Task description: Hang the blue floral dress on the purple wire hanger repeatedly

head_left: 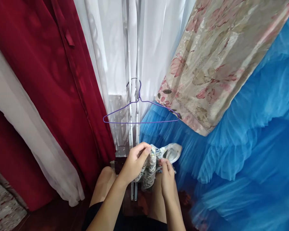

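Note:
A small patterned garment [151,166], pale with blue and grey print, is bunched between both hands just above my knees. My left hand [134,163] pinches its upper edge with fingers closed. My right hand [167,178] grips the cloth lower on the right, fingers also closed. Above them an empty purple wire hanger [141,112] hangs by its hook on a vertical metal rack post [128,83], clear of both hands.
Dark red fabric [50,80] and a white sheer cloth [26,134] hang at the left. White sheer curtain [156,38] is behind the post. A floral cloth [219,54] and layered blue tulle [250,154] fill the right. My bare knees [106,183] are below.

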